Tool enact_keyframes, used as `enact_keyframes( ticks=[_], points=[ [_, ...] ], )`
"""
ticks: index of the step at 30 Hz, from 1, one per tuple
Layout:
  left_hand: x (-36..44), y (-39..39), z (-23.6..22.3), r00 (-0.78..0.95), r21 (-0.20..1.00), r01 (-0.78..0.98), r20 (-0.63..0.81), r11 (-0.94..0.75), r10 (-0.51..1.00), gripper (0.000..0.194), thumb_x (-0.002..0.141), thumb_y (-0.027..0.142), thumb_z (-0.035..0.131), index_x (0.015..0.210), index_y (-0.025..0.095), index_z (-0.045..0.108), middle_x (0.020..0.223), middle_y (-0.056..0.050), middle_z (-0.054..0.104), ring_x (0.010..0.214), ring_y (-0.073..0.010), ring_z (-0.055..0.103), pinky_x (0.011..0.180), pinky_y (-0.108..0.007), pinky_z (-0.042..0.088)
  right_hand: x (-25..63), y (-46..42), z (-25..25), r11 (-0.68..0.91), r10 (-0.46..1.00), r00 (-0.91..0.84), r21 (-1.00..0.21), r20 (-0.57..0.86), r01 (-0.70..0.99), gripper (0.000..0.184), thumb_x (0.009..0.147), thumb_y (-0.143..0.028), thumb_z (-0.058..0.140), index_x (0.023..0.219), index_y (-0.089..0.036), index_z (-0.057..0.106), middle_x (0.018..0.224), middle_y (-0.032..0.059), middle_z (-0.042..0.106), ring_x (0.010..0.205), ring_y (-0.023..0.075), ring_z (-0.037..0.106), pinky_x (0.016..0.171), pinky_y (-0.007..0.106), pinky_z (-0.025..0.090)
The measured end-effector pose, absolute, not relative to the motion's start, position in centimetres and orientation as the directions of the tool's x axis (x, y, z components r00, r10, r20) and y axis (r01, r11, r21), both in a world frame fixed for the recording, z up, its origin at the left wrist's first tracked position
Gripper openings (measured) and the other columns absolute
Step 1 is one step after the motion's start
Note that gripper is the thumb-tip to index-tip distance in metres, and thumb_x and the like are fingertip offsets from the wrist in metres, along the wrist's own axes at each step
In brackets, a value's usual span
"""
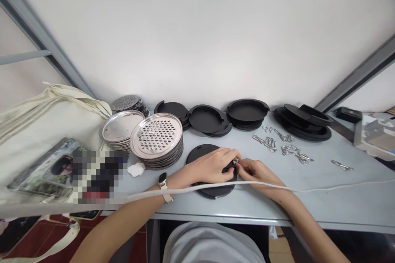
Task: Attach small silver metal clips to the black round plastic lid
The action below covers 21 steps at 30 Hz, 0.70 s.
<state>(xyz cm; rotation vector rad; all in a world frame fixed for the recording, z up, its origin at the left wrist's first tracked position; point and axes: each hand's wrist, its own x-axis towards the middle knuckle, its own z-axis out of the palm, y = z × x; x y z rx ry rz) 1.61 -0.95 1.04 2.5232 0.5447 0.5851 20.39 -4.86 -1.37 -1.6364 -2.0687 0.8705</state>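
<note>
A round black plastic disc (216, 192) with a raised rim lies on the table in front of me. My left hand (212, 167) rests across its top, fingers curled together over the right edge, gripping it. At that same edge, my right hand (253, 171) pinches a small shiny metal piece (236, 163), mostly covered by the fingertips. Right of the hands lie loose wire clips (296, 153) in small clusters, with a few more clips (342, 165) farther right. The left palm hides much of the disc.
Perforated metal grater discs (157, 135) and plain metal discs (122, 127) are stacked at left. Black discs (248, 111) line the wall, with more black parts (304, 121) at right. A white cord (191, 188) crosses before my wrists. A cream bag (40, 119) stands left.
</note>
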Motion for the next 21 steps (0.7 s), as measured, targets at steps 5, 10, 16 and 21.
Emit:
enact_keyframes(
  ticks=[5, 10, 16, 21],
  points=[
    [1.65, -0.89, 0.88, 0.828, 0.541, 0.272, 0.290, -0.796, 0.480, 0.026, 0.078, 0.008, 0.047, 0.102, 0.018, 0.044, 0.099, -0.007, 0.058, 0.094, -0.0183, 0.055, 0.085, -0.028, 0.043, 20.46, -4.78, -1.44, 0.137, 0.958, -0.268, -0.663, -0.099, 0.736, 0.033, 0.086, -0.036, 0.038, 0.058, -0.018, 0.037, 0.056, -0.0038, 0.035, 0.053, 0.0095, 0.032, 0.048, 0.023, 0.025],
    [1.68, -0.73, 0.89, 0.836, 0.531, 0.247, 0.305, -0.810, 0.455, 0.027, 0.078, 0.006, 0.047, 0.103, 0.016, 0.044, 0.098, -0.007, 0.058, 0.093, -0.0167, 0.055, 0.084, -0.026, 0.043, 20.59, -4.69, -1.67, 0.145, 0.953, -0.285, -0.674, -0.101, 0.725, 0.033, 0.086, -0.037, 0.038, 0.058, -0.018, 0.037, 0.057, -0.0039, 0.035, 0.053, 0.0093, 0.032, 0.048, 0.022, 0.024],
    [1.74, -0.59, 0.70, 0.828, 0.572, 0.232, 0.309, -0.787, 0.469, 0.028, 0.077, 0.006, 0.047, 0.103, 0.017, 0.043, 0.100, -0.006, 0.058, 0.094, -0.0158, 0.055, 0.084, -0.025, 0.043, 20.61, -4.68, -1.79, 0.149, 0.950, -0.297, -0.698, -0.095, 0.700, 0.030, 0.086, -0.037, 0.038, 0.062, -0.018, 0.041, 0.057, -0.0045, 0.034, 0.053, 0.0093, 0.031, 0.048, 0.022, 0.024],
    [1.70, -0.37, 0.23, 0.821, 0.589, 0.242, 0.299, -0.771, 0.486, 0.029, 0.077, 0.008, 0.049, 0.103, 0.019, 0.044, 0.099, -0.005, 0.058, 0.091, -0.0158, 0.056, 0.081, -0.026, 0.044, 20.68, -4.74, -1.82, 0.132, 0.955, -0.285, -0.745, -0.080, 0.654, 0.022, 0.082, -0.032, 0.042, 0.066, -0.018, 0.045, 0.058, -0.0052, 0.034, 0.054, 0.0091, 0.030, 0.048, 0.021, 0.025]
  ],
)
